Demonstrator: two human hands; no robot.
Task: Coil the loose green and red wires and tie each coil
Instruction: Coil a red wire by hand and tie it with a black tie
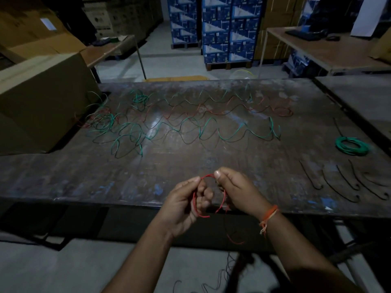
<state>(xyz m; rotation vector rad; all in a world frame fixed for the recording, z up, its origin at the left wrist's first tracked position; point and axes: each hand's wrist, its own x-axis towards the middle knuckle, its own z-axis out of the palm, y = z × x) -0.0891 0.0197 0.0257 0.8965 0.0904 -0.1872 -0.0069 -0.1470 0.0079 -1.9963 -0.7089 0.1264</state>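
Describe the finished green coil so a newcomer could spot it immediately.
Start at the long dark worktable and go to its right side. Beyond the row of black ties lies the finished green coil, a tight flat ring, unlike the loose wavy green wires farther left.

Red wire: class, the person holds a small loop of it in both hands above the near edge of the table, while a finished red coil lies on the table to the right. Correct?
Not quite. The head view shows the finished coil on the table is green, not red. The rest holds: left hand and right hand both pinch the red wire loop.
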